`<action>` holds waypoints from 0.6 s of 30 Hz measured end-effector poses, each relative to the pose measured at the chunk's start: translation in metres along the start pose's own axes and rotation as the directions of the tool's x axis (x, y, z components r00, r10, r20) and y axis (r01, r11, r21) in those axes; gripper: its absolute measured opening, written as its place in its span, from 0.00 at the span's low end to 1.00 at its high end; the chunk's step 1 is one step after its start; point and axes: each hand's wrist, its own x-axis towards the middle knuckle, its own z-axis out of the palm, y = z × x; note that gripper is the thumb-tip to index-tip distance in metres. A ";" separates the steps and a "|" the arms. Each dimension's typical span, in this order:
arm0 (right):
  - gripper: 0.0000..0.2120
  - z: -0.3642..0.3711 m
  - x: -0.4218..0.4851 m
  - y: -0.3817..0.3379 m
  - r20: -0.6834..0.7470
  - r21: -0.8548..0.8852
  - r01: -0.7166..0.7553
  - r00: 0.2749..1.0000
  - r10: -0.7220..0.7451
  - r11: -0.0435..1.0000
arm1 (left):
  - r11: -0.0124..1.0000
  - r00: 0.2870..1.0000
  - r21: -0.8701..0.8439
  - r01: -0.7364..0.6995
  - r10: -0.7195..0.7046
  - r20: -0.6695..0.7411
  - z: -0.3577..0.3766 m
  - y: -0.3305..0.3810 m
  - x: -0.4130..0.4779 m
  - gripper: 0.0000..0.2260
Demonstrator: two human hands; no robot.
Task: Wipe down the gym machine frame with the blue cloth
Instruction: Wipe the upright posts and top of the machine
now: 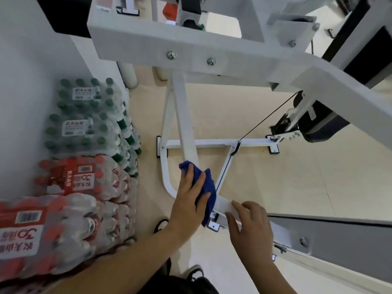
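Two hands work low on the white gym machine frame (187, 132): the left hand (189, 200) presses the soft, light blue cloth (209, 187), bunched under spread fingers, against a sloping tube at six o'clock, while the right hand (251, 224) lies open, bracing the rigid tube at five o'clock.

gym | white machine frame (212, 58), cable (265, 120) | shrink-wrapped bottle packs (84, 115)

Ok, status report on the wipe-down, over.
Left hand pressing blue cloth on white frame tube. Right hand open, bracing frame. Cable beside cloth; bottle packs left.
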 end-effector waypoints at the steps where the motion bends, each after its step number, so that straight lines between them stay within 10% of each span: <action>1: 0.09 -0.003 0.000 0.002 -0.013 -0.020 0.037 0.999 -0.038 0.999 | 1.000 1.000 0.000 -0.016 0.016 0.015 -0.003 -0.004 0.004 0.25; 12: 0.09 -0.024 -0.047 0.044 0.051 0.094 0.212 0.975 -0.217 0.973 | 0.982 0.947 0.072 0.173 -0.146 -0.285 0.054 0.023 -0.007 0.24; 18: 0.10 -0.044 -0.071 0.067 0.320 0.156 -0.165 0.941 0.109 0.974 | 0.947 0.955 0.270 0.172 -0.093 -0.281 0.110 0.041 -0.053 0.25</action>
